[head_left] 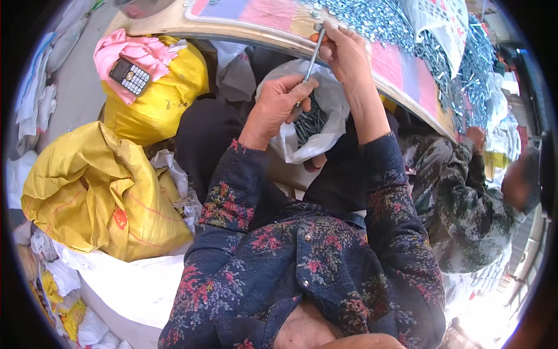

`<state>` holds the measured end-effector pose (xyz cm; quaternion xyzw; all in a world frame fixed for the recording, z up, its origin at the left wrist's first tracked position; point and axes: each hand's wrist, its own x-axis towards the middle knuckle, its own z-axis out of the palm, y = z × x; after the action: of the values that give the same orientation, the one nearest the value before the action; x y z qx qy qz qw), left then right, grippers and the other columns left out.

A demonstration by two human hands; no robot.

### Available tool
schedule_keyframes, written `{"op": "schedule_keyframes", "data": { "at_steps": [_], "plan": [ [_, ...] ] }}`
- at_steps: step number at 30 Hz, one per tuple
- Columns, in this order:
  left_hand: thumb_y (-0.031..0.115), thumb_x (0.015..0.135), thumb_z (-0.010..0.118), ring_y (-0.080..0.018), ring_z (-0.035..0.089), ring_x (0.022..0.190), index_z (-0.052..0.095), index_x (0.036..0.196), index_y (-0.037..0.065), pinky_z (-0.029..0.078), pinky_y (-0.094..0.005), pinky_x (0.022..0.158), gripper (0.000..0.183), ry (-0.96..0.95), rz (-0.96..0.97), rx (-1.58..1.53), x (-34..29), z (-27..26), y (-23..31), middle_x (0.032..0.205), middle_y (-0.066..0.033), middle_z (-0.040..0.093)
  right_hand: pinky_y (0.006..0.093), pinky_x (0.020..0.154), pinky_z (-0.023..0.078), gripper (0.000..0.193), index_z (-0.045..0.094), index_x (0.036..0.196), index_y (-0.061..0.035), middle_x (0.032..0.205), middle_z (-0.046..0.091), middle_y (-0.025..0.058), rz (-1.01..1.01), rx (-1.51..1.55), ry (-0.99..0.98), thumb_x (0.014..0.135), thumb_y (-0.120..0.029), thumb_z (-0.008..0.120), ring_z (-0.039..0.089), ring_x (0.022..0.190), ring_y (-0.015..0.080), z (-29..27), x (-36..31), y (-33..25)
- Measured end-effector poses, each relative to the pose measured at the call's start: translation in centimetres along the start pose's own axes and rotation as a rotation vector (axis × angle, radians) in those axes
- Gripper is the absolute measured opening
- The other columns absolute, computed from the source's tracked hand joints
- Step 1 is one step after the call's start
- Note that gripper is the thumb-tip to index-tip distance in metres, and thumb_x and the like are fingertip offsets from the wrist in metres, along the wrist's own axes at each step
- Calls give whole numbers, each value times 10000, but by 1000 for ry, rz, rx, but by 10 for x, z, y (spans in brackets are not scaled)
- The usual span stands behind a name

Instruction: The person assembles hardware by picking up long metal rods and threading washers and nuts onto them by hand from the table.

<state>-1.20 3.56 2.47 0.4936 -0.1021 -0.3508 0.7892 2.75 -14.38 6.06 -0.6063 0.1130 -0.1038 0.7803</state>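
A long silvery bolt (pixel 314 58) is held on a slant in front of me, just off the table's near edge. My left hand (pixel 272 107) is closed round its lower end, thumb pressed along the shaft. My right hand (pixel 347 53) pinches near its upper end, where a wider metal piece shows; whether that is a head or a nut I cannot tell. Something orange shows at the right fingertips. Below both hands, between my knees, an open white bag (pixel 334 110) holds many similar metal rods or bolts (pixel 311 122).
On the table's checked cloth (pixel 267 14) lie small nuts or washers and a heap of bolts (pixel 444 72), partly under a white plastic bag (pixel 439 26). Yellow sacks (pixel 99 192) stand at left, one bearing a pink cloth and a keypad phone (pixel 130 77). A person in camouflage (pixel 465 198) sits at right.
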Motion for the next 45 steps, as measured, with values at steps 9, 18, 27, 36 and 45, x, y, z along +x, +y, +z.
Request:
{"op": "schedule_keyframes", "data": {
  "at_steps": [9, 18, 27, 36, 45],
  "plan": [
    [208, 914, 619, -18, 396, 434, 674, 991, 17, 258, -163, 361, 214, -162, -123, -214, 7, 8, -15, 674, -19, 591, 282, 531, 477, 97, 584, 821, -16, 663, 649, 99, -418, -750, 178, 890, -78, 612, 616, 574, 135, -21, -45, -1],
    [206, 924, 619, -6, 373, 422, 672, 961, 10, 240, -157, 363, 206, 175, 88, -153, 15, -2, -5, 662, -1, 585, 432, 666, 499, 248, 652, 819, -3, 749, 644, 188, -732, -1442, 184, 865, -239, 591, 621, 685, 315, 6, 56, -4],
    [205, 924, 619, -13, 362, 404, 672, 975, -3, 238, -164, 365, 220, 106, 67, -161, 17, -1, 0, 653, -13, 604, 486, 738, 499, 251, 678, 829, -46, 831, 652, 234, -545, -1546, 100, 853, -275, 579, 638, 819, 410, -22, 114, -5],
    [192, 882, 629, -21, 385, 417, 683, 867, 16, 272, -188, 371, 185, 76, 58, -107, 18, 8, -6, 630, -8, 592, 369, 621, 484, 362, 667, 776, 8, 715, 649, 135, -395, -878, 144, 823, -350, 689, 622, 606, 250, -34, 85, -16],
    [165, 913, 592, -19, 393, 423, 671, 989, -21, 281, -171, 374, 216, 72, 57, -87, 21, 7, -11, 662, -22, 612, 340, 601, 464, 339, 677, 779, -5, 653, 658, 110, -534, -1158, 289, 823, -340, 695, 593, 568, 183, -35, 88, -13]
  ]
}}
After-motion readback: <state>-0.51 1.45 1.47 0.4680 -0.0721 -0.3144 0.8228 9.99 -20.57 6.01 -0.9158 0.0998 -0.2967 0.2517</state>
